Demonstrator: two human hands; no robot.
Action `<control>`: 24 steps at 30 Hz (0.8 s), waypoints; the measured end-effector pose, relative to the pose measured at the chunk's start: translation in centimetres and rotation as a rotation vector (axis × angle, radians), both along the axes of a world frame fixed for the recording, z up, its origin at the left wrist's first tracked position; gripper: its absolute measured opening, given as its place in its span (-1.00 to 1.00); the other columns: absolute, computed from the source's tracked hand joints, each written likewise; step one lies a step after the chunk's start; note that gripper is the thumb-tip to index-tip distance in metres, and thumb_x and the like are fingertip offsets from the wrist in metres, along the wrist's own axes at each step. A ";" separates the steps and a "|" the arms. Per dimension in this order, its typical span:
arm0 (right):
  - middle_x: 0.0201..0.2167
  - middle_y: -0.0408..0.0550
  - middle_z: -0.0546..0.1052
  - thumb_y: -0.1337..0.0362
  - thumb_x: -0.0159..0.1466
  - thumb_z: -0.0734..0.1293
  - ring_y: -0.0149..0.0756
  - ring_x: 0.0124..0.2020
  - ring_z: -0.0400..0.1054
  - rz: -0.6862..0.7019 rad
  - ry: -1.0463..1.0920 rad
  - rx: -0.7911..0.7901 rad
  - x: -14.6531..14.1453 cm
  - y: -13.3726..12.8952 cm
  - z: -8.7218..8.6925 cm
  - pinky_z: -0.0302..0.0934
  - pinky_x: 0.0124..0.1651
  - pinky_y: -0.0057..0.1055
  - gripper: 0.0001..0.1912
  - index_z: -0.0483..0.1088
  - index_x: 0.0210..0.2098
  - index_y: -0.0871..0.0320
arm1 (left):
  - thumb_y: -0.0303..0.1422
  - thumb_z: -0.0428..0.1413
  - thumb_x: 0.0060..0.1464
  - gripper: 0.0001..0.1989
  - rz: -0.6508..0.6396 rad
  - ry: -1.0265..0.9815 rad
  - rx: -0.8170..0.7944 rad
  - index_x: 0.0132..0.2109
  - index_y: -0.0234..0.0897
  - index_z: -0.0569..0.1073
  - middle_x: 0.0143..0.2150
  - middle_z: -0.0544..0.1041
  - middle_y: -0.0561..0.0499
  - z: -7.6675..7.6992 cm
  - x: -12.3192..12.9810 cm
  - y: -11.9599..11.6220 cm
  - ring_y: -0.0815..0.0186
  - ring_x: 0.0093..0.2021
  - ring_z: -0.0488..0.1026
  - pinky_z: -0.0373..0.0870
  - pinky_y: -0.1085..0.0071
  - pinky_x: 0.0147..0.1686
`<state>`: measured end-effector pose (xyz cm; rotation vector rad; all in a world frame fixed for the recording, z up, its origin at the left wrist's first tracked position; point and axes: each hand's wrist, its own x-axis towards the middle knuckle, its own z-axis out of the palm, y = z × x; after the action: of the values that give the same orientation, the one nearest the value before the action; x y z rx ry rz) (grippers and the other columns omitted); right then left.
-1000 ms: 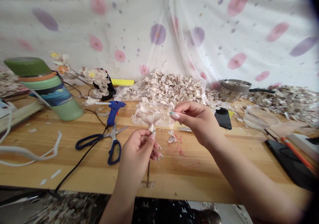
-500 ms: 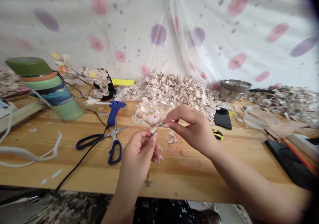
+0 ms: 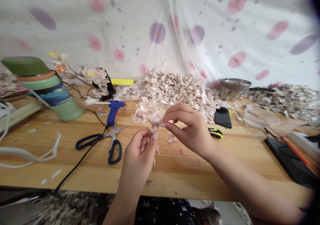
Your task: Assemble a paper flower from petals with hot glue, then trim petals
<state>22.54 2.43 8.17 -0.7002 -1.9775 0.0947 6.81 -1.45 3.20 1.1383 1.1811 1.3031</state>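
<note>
A pale, petalled artificial flower [image 3: 152, 119] is held up over the middle of the wooden table. My left hand [image 3: 141, 148] pinches it at its base from below, thumb and fingers closed. From the right, my right hand [image 3: 188, 128] reaches in with thumb and forefinger pressed together at the side of the petals. Whether a separate petal is between those fingertips is too small to tell. Behind the flower spreads a large heap of dried, whitish petals [image 3: 172, 88]. A few loose petals [image 3: 172, 138] lie under my right hand.
Left of my hands lie dark-blue-handled scissors [image 3: 114, 141] and a blue glue gun [image 3: 114, 111] with a black cord. A green flask [image 3: 53, 91] stands farther left. To the right are a yellow-black cutter [image 3: 216, 133], a black phone-like object [image 3: 223, 117], a clear lid [image 3: 261, 117] and a dark tablet [image 3: 290, 161].
The flower has tilted and turned in my left fingers, so its pink centre no longer shows. My right fingertips have shifted slightly left against the petals. The view has moved a little.
</note>
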 end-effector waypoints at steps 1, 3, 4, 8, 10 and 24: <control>-0.35 0.00 0.53 0.40 0.23 0.41 -0.31 -0.25 0.43 0.001 -0.002 -0.003 0.0 0.0 0.0 0.34 -0.16 -0.34 -0.98 0.50 -0.35 0.20 | -0.04 0.18 0.06 -0.64 0.002 0.004 0.006 -0.28 -0.27 0.37 -0.58 0.35 0.19 0.0 0.0 0.0 0.54 -0.65 0.22 0.17 0.65 -0.67; -0.36 -0.01 0.54 0.42 0.23 0.41 -0.31 -0.25 0.44 0.001 -0.007 -0.014 -0.1 -0.1 0.1 0.34 -0.15 -0.33 -0.97 0.50 -0.35 0.21 | -0.02 0.18 0.06 -0.63 0.011 0.014 0.015 -0.30 -0.27 0.37 -0.58 0.34 0.19 -0.2 -0.1 0.0 0.53 -0.64 0.22 0.17 0.65 -0.67; -0.36 -0.01 0.54 0.42 0.23 0.41 -0.31 -0.25 0.44 0.003 -0.008 -0.024 -0.1 -0.1 0.1 0.35 -0.16 -0.33 -0.97 0.50 -0.35 0.20 | -0.01 0.17 0.06 -0.62 0.012 0.024 0.014 -0.30 -0.26 0.36 -0.58 0.33 0.19 -0.2 -0.1 0.1 0.53 -0.65 0.21 0.17 0.64 -0.67; -0.35 0.00 0.54 0.42 0.23 0.40 -0.33 -0.27 0.43 0.033 -0.003 -0.099 -0.2 -0.2 0.1 0.34 -0.31 -0.42 -0.97 0.50 -0.34 0.20 | 0.06 0.14 0.05 -0.57 0.037 0.074 -0.009 -0.29 -0.25 0.37 -0.57 0.33 0.19 -0.4 -0.3 0.1 0.52 -0.68 0.20 0.16 0.61 -0.71; -0.34 -0.01 0.54 0.42 0.24 0.39 -0.35 -0.29 0.42 0.049 -0.002 -0.126 -0.2 -0.3 0.0 0.32 -0.37 -0.46 -0.97 0.50 -0.32 0.20 | 0.08 0.14 0.04 -0.55 0.049 0.100 -0.020 -0.28 -0.24 0.38 -0.59 0.32 0.19 -0.4 -0.3 0.1 0.51 -0.70 0.19 0.14 0.60 -0.73; -0.32 -0.04 0.47 0.36 0.26 0.40 -0.41 -0.35 0.37 0.047 0.084 -0.015 0.2 -0.4 0.3 0.27 -0.45 -0.50 -0.95 0.47 -0.26 0.18 | 0.04 0.16 0.04 -0.58 0.092 0.082 -0.023 -0.32 -0.26 0.42 -0.66 0.26 0.19 -0.2 -0.3 0.0 0.52 -0.71 0.09 0.00 0.60 -0.74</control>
<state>22.76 2.04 8.50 -0.6488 -1.9151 0.1649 6.54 -1.41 2.96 1.1416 1.3191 1.3191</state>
